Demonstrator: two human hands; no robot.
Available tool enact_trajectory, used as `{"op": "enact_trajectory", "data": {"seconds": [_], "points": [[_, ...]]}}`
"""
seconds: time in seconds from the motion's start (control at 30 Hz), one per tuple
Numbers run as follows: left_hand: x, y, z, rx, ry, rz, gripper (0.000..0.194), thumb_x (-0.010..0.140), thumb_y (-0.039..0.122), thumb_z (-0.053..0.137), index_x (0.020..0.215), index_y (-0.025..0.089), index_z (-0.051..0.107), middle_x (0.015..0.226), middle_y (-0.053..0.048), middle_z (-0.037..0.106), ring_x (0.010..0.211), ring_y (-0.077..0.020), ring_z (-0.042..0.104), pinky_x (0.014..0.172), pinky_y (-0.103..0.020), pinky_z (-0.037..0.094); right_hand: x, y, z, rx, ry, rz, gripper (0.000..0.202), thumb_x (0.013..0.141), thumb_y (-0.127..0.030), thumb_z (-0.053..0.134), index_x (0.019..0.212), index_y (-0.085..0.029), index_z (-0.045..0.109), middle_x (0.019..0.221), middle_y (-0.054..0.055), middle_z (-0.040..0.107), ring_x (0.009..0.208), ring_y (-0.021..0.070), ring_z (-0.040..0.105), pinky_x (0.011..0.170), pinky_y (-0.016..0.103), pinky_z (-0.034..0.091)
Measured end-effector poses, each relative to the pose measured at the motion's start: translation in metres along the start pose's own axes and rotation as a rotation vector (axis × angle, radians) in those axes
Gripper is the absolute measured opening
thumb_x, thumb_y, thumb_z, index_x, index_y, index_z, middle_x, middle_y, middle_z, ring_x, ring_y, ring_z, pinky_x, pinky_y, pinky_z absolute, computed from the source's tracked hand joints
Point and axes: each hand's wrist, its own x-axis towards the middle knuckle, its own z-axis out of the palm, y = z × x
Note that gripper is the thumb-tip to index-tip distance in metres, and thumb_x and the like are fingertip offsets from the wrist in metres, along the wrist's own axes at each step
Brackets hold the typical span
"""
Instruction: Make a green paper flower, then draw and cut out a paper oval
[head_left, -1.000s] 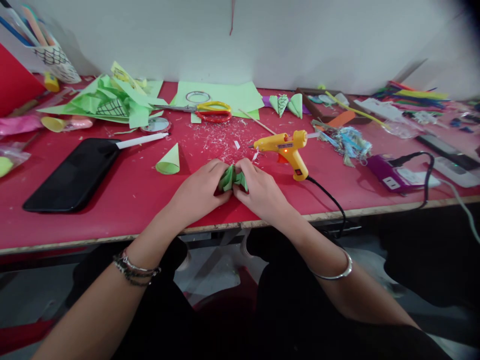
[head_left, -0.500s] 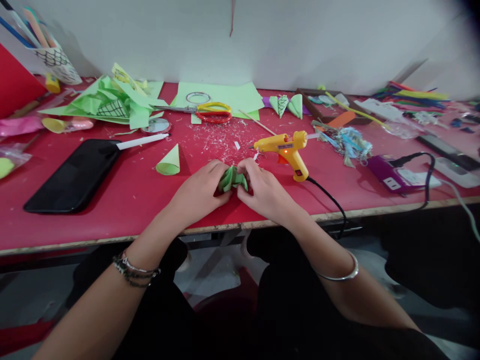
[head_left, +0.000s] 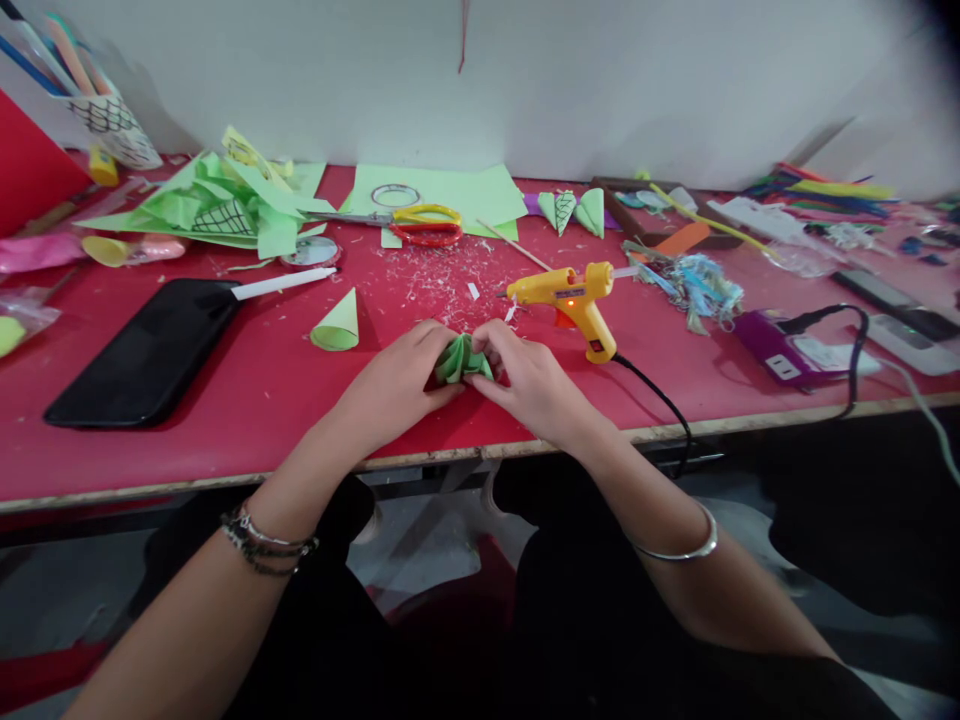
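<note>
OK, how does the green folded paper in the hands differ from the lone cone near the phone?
The folded paper is held between the left hand and right hand; the cone rests untouched on the red table. The folded paper shows several folds, while the cone is one smooth taper. The folded paper looks deeper green, the cone paler. Both are green.

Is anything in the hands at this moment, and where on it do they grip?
Yes: a folded green paper piece, the left hand on its left side and the right hand on its right edge. The exact contact underneath is hidden.
</note>
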Motion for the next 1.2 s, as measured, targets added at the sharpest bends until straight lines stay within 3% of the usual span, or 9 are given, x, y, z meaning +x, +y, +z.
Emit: {"op": "enact_trajectory", "data": {"seconds": [0.23,0.43,0.87,1.07,1.2], "points": [[-0.0004,-0.0027,-0.0010,0.016,0.004,0.000,0.014,0.080,0.021,0.054,0.090,0.017,0.046,0.096,-0.005,0.052,0.090,-0.0187,0.052,0.075,-0.030,0.044,-0.0012,-0.0009,-0.0030,0.078,-0.036,-0.030,0.023,0.076,-0.012,0.050,0.096,-0.018,0.040,0.080,0.000,0.052,0.068,0.0116,0.051,0.063,0.024,0.040],[-0.0007,-0.0027,0.0003,0.053,0.006,0.008,0.014,0.081,0.022,0.053,0.093,0.016,0.048,0.098,-0.006,0.053,0.091,-0.0192,0.052,0.075,-0.030,0.044,-0.0014,0.0007,-0.0075,0.079,-0.073,-0.057,0.016,0.079,-0.013,0.049,0.093,-0.019,0.042,0.081,0.000,0.052,0.068,0.0107,0.051,0.064,0.023,0.040],[-0.0013,-0.0030,-0.0004,0.087,0.006,0.016,0.021,0.080,0.027,0.057,0.096,0.017,0.048,0.099,-0.006,0.054,0.089,-0.0188,0.053,0.072,-0.029,0.043,0.0016,0.0016,0.0006,0.017,-0.016,-0.031,0.011,0.079,-0.018,0.053,0.084,-0.019,0.043,0.067,-0.004,0.046,0.058,0.0095,0.046,0.055,0.021,0.035],[-0.0004,-0.0039,-0.0013,0.152,0.035,0.049,0.017,0.079,0.028,0.058,0.090,0.018,0.049,0.092,-0.004,0.055,0.090,-0.0211,0.050,0.078,-0.033,0.042,0.0002,0.0004,0.0002,0.028,-0.005,-0.073,0.010,0.079,-0.017,0.051,0.084,-0.019,0.043,0.069,-0.004,0.047,0.058,0.0093,0.045,0.056,0.021,0.036],[-0.0009,-0.0041,-0.0005,0.056,0.013,0.019,0.016,0.081,0.024,0.054,0.093,0.017,0.048,0.098,-0.005,0.053,0.091,-0.0191,0.052,0.077,-0.031,0.043,-0.0020,0.0014,-0.0003,0.038,-0.005,-0.093,0.013,0.079,-0.015,0.047,0.090,-0.019,0.042,0.074,-0.002,0.049,0.062,0.0100,0.048,0.059,0.023,0.038]]}}
